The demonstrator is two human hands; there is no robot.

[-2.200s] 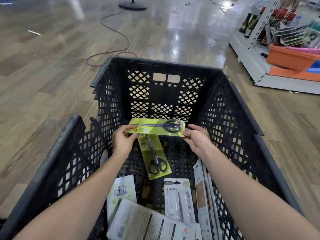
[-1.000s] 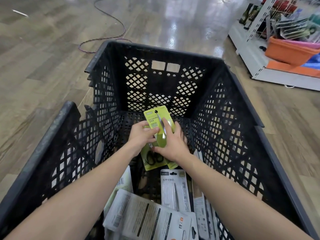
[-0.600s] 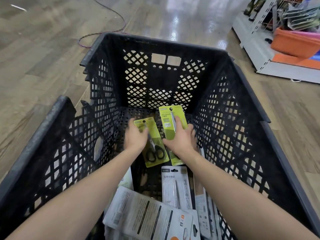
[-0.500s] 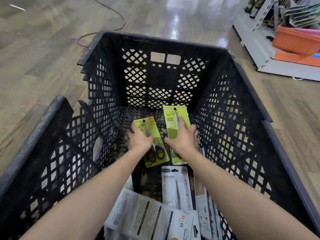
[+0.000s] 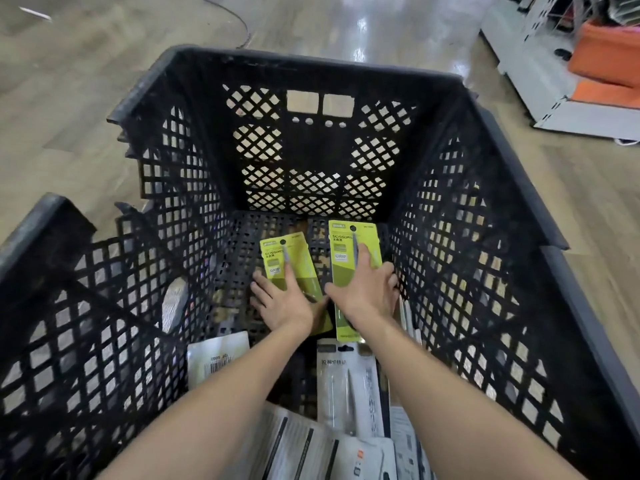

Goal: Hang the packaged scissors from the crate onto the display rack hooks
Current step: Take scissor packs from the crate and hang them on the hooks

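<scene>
Two yellow-green packs of scissors lie deep in the black lattice crate (image 5: pixel 512 188), near its far wall. My left hand (image 5: pixel 285 301) rests flat on the left scissors pack (image 5: pixel 277 252), fingers spread and straight. My right hand (image 5: pixel 365 292) holds the right scissors pack (image 5: pixel 341 242) across its width, thumb at the left edge, index finger lying along it; the pack's lower end shows under my wrist. The white display rack (image 5: pixel 519 53) stands on the floor at the upper right; its hooks are out of the picture.
White and grey blister packs (image 5: pixel 346 386) and a barcoded card (image 5: pixel 218 358) lie in the crate's near half. An orange bin (image 5: pixel 609 53) sits on the rack's base. A cable (image 5: pixel 239 15) runs across the wooden floor beyond the crate.
My right hand turned its scissors pack upright, then both hands sank to the crate floor. My left hand let go of that pack and settled on the second pack. The camera leaned closer.
</scene>
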